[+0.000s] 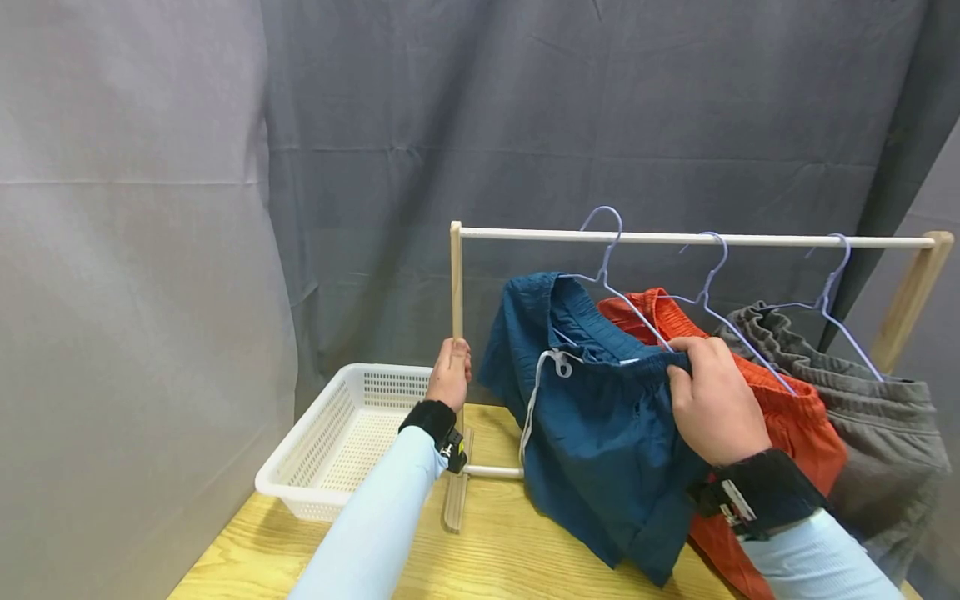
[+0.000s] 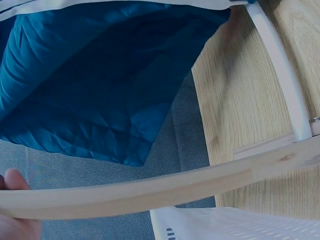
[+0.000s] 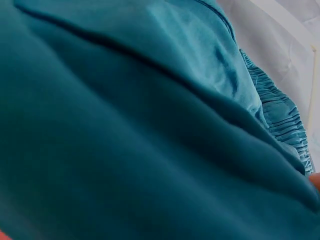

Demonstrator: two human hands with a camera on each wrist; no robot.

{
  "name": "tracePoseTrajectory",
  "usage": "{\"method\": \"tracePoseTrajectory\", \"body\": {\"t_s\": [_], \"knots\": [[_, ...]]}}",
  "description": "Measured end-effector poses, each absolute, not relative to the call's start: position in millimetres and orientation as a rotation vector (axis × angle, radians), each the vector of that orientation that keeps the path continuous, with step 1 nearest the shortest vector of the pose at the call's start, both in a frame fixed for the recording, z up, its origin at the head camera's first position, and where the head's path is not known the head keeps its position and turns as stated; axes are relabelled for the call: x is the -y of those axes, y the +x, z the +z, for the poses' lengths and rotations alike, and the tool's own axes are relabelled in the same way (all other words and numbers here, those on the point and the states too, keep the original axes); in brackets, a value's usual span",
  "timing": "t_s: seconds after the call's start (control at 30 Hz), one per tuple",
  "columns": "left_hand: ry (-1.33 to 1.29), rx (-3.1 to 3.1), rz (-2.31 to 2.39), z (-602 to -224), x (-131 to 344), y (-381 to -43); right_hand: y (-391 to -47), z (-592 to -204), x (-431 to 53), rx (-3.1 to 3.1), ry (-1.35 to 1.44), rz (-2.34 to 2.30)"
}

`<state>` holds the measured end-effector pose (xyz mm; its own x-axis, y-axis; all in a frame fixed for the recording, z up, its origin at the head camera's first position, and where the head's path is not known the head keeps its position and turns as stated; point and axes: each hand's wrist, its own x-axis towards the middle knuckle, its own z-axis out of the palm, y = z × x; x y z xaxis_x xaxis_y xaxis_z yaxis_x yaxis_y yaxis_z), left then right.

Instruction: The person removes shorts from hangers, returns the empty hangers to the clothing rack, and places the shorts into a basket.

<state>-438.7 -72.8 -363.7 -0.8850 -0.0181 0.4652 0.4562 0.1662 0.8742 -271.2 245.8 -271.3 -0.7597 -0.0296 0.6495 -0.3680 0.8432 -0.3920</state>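
My left hand [image 1: 448,373] grips the left post [image 1: 457,283] of the rack [image 1: 663,238]; near that end, my right hand [image 1: 716,404] pinches the hanging blue shorts [image 1: 600,450]. A loosened pinch could let the waistband [image 1: 647,372] slip off the hanger [image 1: 603,273], whose tip seems hidden.

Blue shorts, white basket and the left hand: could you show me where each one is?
Blue shorts [image 1: 600,433]: head view, on the fabric below the waistband.
White basket [image 1: 356,443]: head view, on its bare inner floor.
Left hand [image 1: 448,375]: head view, on its middle, above the black wrist strap.
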Motion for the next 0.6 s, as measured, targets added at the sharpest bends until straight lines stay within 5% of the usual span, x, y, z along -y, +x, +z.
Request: {"method": "tracePoseTrajectory", "body": {"t_s": [0.6], "knots": [[-0.411, 2.095, -1.777, -361.1, 72.7, -435.6, -259.7, -285.8, -263.9, 2.322, 0.302, 0.617]]}}
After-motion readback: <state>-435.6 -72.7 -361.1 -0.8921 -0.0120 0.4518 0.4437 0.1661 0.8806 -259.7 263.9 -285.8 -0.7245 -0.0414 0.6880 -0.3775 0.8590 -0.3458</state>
